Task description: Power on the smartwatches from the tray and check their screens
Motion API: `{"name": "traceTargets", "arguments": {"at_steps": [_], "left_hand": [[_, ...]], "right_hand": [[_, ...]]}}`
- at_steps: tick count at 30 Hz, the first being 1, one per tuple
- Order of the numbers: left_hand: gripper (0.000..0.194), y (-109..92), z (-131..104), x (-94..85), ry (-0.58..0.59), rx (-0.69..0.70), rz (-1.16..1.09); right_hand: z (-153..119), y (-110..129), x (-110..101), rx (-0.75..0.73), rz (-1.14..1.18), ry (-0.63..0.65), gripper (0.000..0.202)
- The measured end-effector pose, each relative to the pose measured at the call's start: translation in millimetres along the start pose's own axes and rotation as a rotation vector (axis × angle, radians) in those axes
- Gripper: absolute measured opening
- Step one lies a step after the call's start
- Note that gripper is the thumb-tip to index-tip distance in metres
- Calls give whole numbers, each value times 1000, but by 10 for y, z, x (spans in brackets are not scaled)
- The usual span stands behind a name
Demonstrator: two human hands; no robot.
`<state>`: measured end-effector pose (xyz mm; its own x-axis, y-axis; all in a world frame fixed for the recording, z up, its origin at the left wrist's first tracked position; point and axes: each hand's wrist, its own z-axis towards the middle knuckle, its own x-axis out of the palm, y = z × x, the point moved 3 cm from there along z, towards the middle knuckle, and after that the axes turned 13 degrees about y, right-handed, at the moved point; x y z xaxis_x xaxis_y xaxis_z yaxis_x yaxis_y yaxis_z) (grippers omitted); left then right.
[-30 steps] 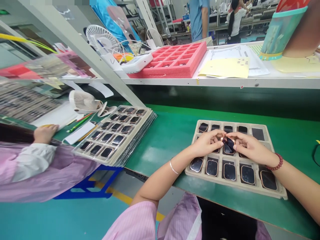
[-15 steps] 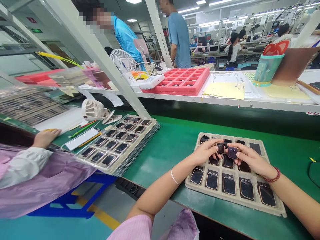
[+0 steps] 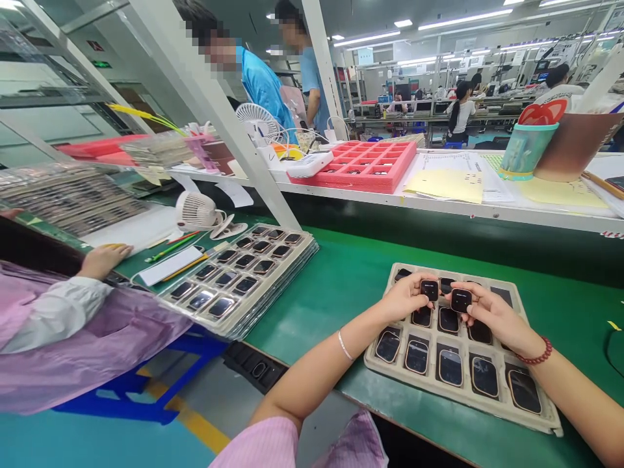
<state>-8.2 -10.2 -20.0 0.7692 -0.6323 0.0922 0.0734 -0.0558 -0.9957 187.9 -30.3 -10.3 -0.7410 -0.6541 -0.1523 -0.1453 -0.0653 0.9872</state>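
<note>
A strapless smartwatch (image 3: 429, 290) with a dark square screen and gold rim is pinched in my left hand (image 3: 408, 296). My right hand (image 3: 494, 317) grips a second strapless smartwatch (image 3: 461, 300) by its edge. Both screens face me, each bearing a small light marking too tiny to read. The two watches are held side by side, slightly apart, above a beige compartment tray (image 3: 414, 380). Similar watches lie face up in the tray's pockets, with a clearly visible front row including this watch (image 3: 450, 368). My hands hide part of the back rows.
To the left, stacked trays of watches (image 3: 244, 261) stand on the green table (image 3: 336, 279). A small white fan (image 3: 195, 211) and pens lie beyond them. A co-worker's hand (image 3: 104, 260) rests farther left. The overhead shelf (image 3: 351, 195) carries a red compartment tray (image 3: 404, 170), papers and cups.
Both held watches have turned to face me more squarely, and their screen markings show more clearly. The camera view has shifted slightly, moving the scene right and down. Both hands keep their hold.
</note>
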Motion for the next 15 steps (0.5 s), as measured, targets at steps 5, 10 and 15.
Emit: {"name": "traceTargets", "arguments": {"at_steps": [5, 10, 15], "left_hand": [[51, -9, 1, 10, 1, 33, 2], [49, -36, 5, 27, -2, 34, 17], [40, -31, 1, 31, -7, 22, 18]], "right_hand": [[8, -15, -1, 4, -35, 28, 48], [8, -33, -4, 8, -36, 55, 51], [-2, 7, 5, 18, -18, 33, 44]]}}
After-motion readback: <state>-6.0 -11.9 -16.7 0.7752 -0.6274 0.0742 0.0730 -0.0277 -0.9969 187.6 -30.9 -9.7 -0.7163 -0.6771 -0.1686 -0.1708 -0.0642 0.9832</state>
